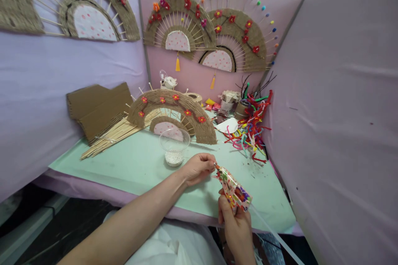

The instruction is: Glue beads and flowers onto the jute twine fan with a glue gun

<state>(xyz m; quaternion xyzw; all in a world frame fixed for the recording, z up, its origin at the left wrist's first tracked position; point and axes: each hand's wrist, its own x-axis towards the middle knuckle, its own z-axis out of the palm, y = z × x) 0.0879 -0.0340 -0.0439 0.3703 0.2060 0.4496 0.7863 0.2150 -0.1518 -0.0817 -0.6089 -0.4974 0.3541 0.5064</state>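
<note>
My right hand [234, 223] is wrapped round the handle of a glue gun [233, 188] with a colourful flower pattern. A long pale glue stick [276, 236] trails from its back end. The nozzle points up and left, right at the fingertips of my left hand [200, 168]. Those fingers are pinched together; whatever lies between them is too small to make out. Beyond my left wrist stands a clear plastic cup [174, 145] with small white beads [174, 158] in the bottom. Behind it a twine-wrapped fan [205, 130] with red flowers leans upright.
Thin wooden sticks [107, 136] and brown cardboard [99, 107] lie at the left. Colourful pipe cleaners [255, 120] pile up at the right, near a white paper piece [227, 125]. Finished fans [180, 12] hang on the walls around the green tabletop [143, 172].
</note>
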